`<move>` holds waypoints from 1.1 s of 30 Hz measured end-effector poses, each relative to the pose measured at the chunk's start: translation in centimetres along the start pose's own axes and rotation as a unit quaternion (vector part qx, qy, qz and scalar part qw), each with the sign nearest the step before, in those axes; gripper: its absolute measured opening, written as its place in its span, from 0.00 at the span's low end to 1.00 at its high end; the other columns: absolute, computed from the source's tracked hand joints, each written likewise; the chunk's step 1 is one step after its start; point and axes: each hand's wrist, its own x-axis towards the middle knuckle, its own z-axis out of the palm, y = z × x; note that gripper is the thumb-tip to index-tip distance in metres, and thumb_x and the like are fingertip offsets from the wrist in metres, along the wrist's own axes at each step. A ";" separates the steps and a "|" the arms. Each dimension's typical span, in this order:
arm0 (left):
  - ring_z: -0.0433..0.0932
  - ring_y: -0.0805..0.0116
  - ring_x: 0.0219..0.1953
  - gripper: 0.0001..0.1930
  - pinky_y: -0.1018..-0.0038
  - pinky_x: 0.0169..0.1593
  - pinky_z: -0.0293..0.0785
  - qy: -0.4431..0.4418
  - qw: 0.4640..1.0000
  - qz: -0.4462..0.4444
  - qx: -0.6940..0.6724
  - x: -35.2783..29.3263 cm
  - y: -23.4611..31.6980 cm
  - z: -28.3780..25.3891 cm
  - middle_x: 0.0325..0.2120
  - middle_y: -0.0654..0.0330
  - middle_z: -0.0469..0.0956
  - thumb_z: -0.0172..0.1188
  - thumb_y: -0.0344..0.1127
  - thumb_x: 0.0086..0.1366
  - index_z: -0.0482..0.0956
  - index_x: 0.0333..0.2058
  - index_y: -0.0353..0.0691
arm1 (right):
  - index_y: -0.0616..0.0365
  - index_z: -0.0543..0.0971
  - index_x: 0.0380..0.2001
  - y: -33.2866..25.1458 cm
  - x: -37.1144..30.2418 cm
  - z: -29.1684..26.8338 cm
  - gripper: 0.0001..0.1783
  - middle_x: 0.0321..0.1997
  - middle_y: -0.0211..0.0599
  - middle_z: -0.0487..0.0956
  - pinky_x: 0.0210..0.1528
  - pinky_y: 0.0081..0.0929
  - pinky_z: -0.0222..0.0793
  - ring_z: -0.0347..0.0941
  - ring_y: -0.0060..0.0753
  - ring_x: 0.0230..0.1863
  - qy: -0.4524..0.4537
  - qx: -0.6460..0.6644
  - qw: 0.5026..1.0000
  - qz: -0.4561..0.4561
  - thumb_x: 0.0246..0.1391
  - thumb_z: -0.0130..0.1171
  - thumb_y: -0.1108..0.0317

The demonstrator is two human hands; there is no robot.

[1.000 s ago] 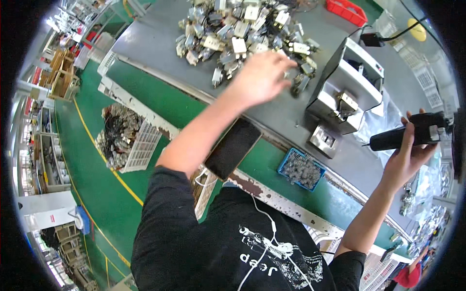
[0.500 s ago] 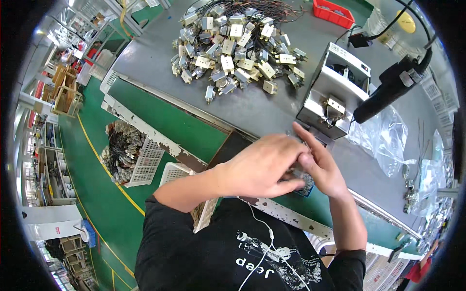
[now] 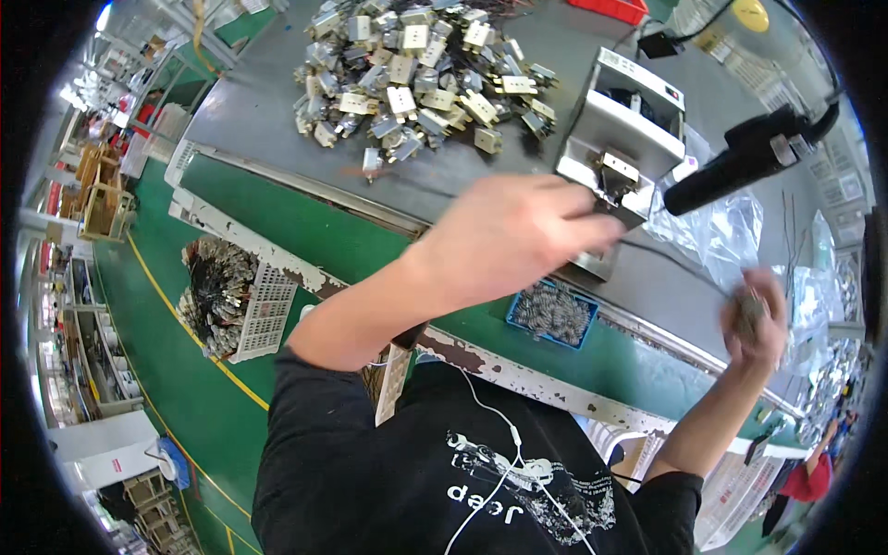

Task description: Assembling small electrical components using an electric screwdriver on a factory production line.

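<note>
- Our left hand (image 3: 527, 227), blurred, is mid-frame by the metal machine (image 3: 640, 129); we cannot tell whether its fingers grip anything.
- Our right hand (image 3: 760, 319), at the right of the frame, closes around a small grey part (image 3: 746, 316).
- We see a dark wire (image 3: 680, 264) stretching between both hands.
- Our blue tray (image 3: 589, 326) sits below centre, the pile of metal parts (image 3: 407, 74) at upper centre-left.

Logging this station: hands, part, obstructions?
Right hand grips blurred grey part. Left hand by silver machine, grasp unclear. Metal parts heaped beyond. Black tool apart from both hands.
</note>
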 end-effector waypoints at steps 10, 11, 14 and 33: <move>0.79 0.61 0.29 0.13 0.67 0.30 0.76 -0.092 0.982 -0.143 0.078 -1.8 0.4 -1.9 0.26 0.62 0.77 0.66 0.37 0.59 0.83 0.44 0.48 | 0.58 0.67 0.63 2.9 7.4 11.4 0.29 0.50 0.43 0.79 0.25 0.14 0.70 0.76 0.21 0.31 0.087 -0.096 0.991 -0.032 0.58 0.61 0.76; 0.79 0.61 0.28 0.13 0.67 0.30 0.76 -0.102 0.984 -0.133 0.065 -1.8 0.5 -1.7 0.25 0.62 0.77 0.66 0.37 0.59 0.83 0.44 0.48 | 0.59 0.69 0.62 2.2 7.5 11.6 0.28 0.49 0.41 0.79 0.25 0.14 0.69 0.75 0.20 0.30 0.060 -0.130 0.990 -0.004 0.59 0.62 0.74; 0.78 0.62 0.25 0.14 0.67 0.28 0.74 -0.127 0.981 -0.137 0.045 -2.2 0.3 -1.3 0.24 0.62 0.76 0.67 0.35 0.58 0.82 0.45 0.48 | 0.58 0.73 0.60 1.7 7.2 13.0 0.27 0.48 0.37 0.80 0.27 0.14 0.70 0.74 0.17 0.32 0.060 -0.170 0.984 0.004 0.57 0.65 0.73; 0.80 0.57 0.33 0.09 0.63 0.35 0.75 -0.216 0.961 -0.171 0.025 -5.1 -4.3 1.5 0.26 0.61 0.79 0.61 0.43 0.64 0.84 0.39 0.51 | 0.57 0.80 0.49 6.3 8.2 15.0 0.24 0.47 0.40 0.79 0.52 0.30 0.70 0.76 0.39 0.47 0.005 -0.398 0.912 -0.105 0.45 0.70 0.76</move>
